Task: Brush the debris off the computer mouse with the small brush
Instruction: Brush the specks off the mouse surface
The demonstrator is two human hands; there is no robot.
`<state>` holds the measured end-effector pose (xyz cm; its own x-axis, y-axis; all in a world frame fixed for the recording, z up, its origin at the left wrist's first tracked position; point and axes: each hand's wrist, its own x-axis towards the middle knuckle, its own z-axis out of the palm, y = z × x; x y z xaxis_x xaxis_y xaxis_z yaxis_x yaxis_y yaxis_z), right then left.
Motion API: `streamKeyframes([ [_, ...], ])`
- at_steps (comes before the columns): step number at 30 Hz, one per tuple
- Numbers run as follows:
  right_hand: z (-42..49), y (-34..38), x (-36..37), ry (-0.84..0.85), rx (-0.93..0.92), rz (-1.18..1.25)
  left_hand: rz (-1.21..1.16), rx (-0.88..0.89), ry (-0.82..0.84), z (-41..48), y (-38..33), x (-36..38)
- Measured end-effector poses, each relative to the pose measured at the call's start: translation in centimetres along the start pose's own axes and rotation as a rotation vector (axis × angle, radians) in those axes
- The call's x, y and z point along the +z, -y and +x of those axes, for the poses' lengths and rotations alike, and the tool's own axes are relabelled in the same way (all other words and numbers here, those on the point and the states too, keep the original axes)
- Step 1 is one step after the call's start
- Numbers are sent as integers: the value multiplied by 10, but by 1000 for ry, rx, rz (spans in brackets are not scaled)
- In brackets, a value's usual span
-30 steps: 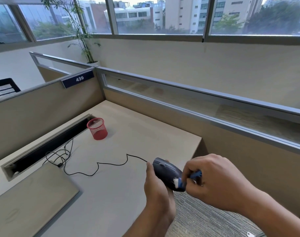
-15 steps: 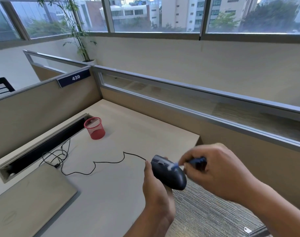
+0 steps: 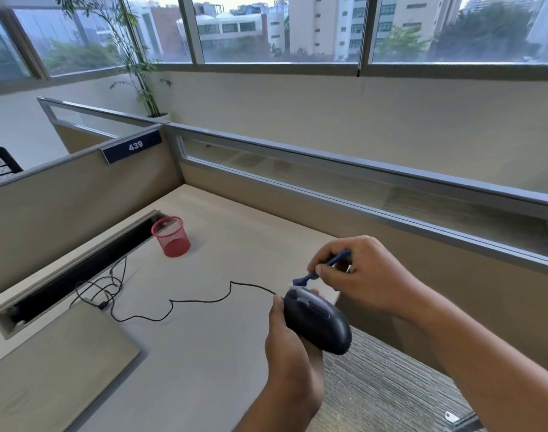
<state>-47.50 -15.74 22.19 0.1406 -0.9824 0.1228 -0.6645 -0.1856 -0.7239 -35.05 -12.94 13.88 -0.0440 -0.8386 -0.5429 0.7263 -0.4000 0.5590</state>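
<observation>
A dark wired computer mouse (image 3: 317, 319) is held up over the desk's right edge, gripped from below and the side by my left hand (image 3: 289, 347). Its black cable (image 3: 201, 301) trails left across the desk. My right hand (image 3: 363, 279) pinches a small blue brush (image 3: 324, 269) by its thin handle. The brush head sits at the front end of the mouse, near the buttons. Whether the bristles touch the mouse is hard to tell.
A red mesh cup (image 3: 171, 236) stands on the beige desk (image 3: 210, 344) near a cable trough (image 3: 76, 269). A closed laptop (image 3: 48, 372) lies at the near left. Partition walls (image 3: 360, 182) enclose the desk; carpet floor (image 3: 385, 385) shows to the right.
My right hand has carried the brush from the rear of the mouse up to its front end. The mouse stays in my left hand, tilted a little more.
</observation>
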Motion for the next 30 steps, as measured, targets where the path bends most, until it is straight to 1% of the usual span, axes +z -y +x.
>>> streamKeyframes([
  [5, -20, -21, -1, 6, 70, 8, -87, 51, 10, 6, -11, -5],
  [8, -41, -31, -12, 145, 111, -27, -97, 78, -7, 9, -17, -9],
  [9, -44, -31, -14, 158, 106, -6, -91, 85, -7, 9, -17, -9],
  [10, -45, -31, -16, 127, 91, 33, -84, 89, -3, 9, -17, -9],
  [12, -43, -23, -15, 5, 41, 122, -49, 86, 8, 8, -13, -7],
  [14, -38, -8, -6, -75, -18, 149, -13, 57, 30, 6, -7, -4],
  [16, -32, 5, 8, -56, -65, 87, 11, 17, 56, 5, -2, -1],
  [18, -32, 10, 18, -1, -71, -58, 34, -1, 60, 5, 0, -1],
  [21, -43, -1, 14, 22, 6, -174, 40, -1, 29, 7, -4, -5],
  [23, -51, -7, 9, 32, 19, -243, 24, 20, -11, 8, -5, -9],
  [24, -52, -7, 7, 24, 17, -237, 20, 20, -17, 7, -4, -10],
  [27, -42, -1, 10, -38, -13, -81, 57, -8, 28, 6, -1, -9],
  [30, -30, 3, 17, -27, -24, -68, 57, -15, 44, 7, 1, -7],
])
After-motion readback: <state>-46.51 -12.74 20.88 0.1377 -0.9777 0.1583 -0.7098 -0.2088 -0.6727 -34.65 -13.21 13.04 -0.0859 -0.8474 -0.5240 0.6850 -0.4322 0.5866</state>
